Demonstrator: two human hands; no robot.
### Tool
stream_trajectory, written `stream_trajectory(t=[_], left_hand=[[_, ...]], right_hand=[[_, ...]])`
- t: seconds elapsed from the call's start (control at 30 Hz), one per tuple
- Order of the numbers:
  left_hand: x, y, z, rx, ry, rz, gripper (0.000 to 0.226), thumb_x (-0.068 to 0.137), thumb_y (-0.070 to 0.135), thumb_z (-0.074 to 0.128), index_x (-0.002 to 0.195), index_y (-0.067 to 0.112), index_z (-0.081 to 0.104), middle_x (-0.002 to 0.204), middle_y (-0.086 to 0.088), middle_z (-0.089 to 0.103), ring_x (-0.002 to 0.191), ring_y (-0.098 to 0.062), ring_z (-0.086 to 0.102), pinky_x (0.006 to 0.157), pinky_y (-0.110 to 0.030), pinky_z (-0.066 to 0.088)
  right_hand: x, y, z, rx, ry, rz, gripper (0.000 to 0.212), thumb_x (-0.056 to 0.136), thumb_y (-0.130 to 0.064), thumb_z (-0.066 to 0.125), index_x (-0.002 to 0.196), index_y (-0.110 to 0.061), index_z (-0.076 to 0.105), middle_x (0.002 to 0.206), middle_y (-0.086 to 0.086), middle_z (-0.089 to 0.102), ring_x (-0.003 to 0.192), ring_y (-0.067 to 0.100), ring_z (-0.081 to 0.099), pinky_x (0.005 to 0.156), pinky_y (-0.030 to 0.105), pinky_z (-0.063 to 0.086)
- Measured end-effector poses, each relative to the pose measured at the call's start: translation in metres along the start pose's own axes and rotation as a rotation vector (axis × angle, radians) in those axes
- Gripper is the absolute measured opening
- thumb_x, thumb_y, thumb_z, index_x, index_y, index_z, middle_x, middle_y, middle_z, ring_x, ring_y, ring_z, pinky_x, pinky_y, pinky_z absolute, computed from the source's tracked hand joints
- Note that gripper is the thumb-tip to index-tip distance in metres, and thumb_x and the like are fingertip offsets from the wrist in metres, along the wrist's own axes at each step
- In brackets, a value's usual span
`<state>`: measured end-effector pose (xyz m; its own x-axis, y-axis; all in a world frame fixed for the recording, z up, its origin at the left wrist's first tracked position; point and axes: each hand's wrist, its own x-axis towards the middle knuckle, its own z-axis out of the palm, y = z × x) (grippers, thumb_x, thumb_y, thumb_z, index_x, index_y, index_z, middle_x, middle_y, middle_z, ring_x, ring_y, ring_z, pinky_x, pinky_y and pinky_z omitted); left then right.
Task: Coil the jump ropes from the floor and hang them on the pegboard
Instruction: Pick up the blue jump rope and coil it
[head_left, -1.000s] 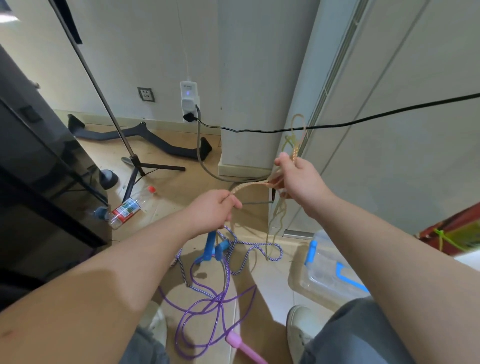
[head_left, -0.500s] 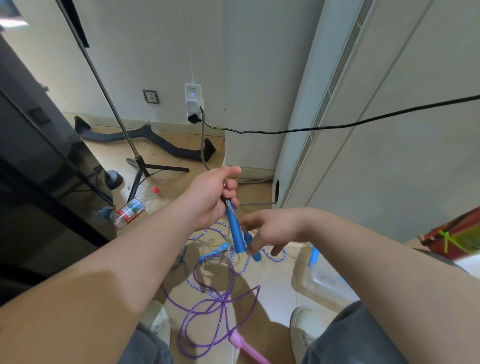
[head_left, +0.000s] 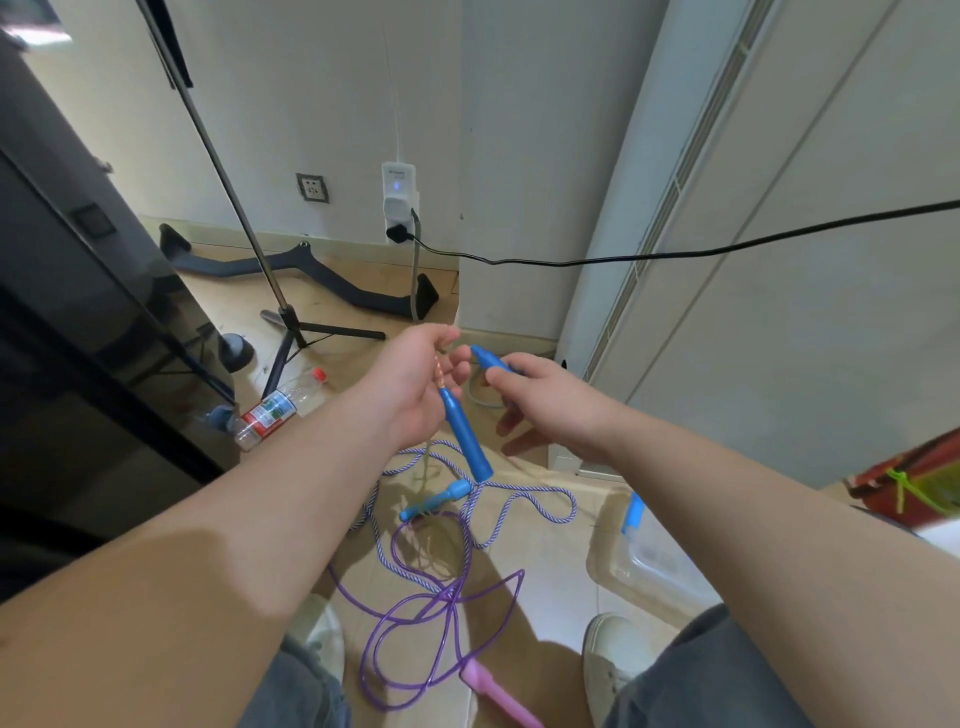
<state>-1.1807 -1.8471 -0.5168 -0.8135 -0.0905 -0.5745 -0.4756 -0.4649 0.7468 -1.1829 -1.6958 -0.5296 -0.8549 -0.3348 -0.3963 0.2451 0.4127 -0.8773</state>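
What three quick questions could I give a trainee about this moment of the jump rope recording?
1. True or false: the left hand holds a blue handle and the right hand holds a second blue handle.
2. The purple rope on the floor ends in a handle of which colour? A pink, B green, C black.
3. Short answer: which hand's handle hangs downward toward the floor?

Key: 1 true; 2 A; 3 left.
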Motion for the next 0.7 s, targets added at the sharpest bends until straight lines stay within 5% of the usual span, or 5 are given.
stream_trajectory(t=[0.17, 0.37, 0.47, 0.63, 0.7], left_hand=[[-0.002, 0.001, 0.006, -0.208, 0.025, 0.026, 0.02, 0.104, 0.013, 0.036, 0.1, 0.018, 0.055, 0.09, -0.008, 0.058, 0.078, -0.017, 0.057, 0.067, -0.027, 0.042], [0.001, 0.005, 0.002, -0.21, -0.007, 0.058, 0.025, 0.105, 0.022, 0.039, 0.117, 0.01, 0.057, 0.121, -0.02, 0.06, 0.11, -0.031, 0.063, 0.095, -0.04, 0.053], [0.002, 0.008, -0.003, 0.253, 0.035, 0.136, 0.035, 0.105, 0.03, 0.036, 0.119, 0.007, 0.058, 0.109, -0.015, 0.065, 0.098, -0.025, 0.065, 0.09, -0.038, 0.054], [0.006, 0.01, -0.031, 1.053, 0.139, 0.295, 0.021, 0.091, 0.018, 0.05, 0.076, 0.018, 0.064, 0.089, -0.008, 0.07, 0.079, -0.025, 0.062, 0.082, -0.04, 0.055], [0.002, 0.007, -0.033, 1.265, 0.144, 0.304, 0.005, 0.088, 0.025, 0.06, 0.088, 0.022, 0.056, 0.087, -0.003, 0.06, 0.077, -0.025, 0.055, 0.074, -0.033, 0.049]], right_hand=[[-0.006, 0.001, 0.007, 0.112, -0.166, 0.052, 0.026, 0.105, -0.038, 0.04, 0.125, -0.024, 0.049, 0.122, 0.013, 0.058, 0.102, 0.032, 0.069, 0.074, 0.054, 0.06], [-0.004, 0.003, 0.007, 0.114, -0.19, 0.018, 0.025, 0.105, -0.026, 0.042, 0.129, -0.025, 0.047, 0.086, 0.008, 0.064, 0.065, 0.018, 0.051, 0.062, 0.032, 0.049], [-0.004, 0.0, 0.002, 0.082, -0.152, -0.008, 0.017, 0.105, -0.019, 0.042, 0.117, -0.015, 0.054, 0.082, 0.007, 0.057, 0.062, 0.016, 0.043, 0.058, 0.028, 0.04], [-0.008, 0.0, -0.009, 0.122, -0.18, -0.016, 0.025, 0.103, -0.011, 0.045, 0.124, 0.001, 0.052, 0.084, 0.006, 0.058, 0.065, 0.017, 0.045, 0.061, 0.029, 0.04], [-0.011, 0.0, -0.012, 0.174, -0.218, -0.008, 0.027, 0.103, -0.01, 0.045, 0.128, 0.0, 0.051, 0.082, 0.006, 0.058, 0.065, 0.017, 0.048, 0.058, 0.028, 0.042]])
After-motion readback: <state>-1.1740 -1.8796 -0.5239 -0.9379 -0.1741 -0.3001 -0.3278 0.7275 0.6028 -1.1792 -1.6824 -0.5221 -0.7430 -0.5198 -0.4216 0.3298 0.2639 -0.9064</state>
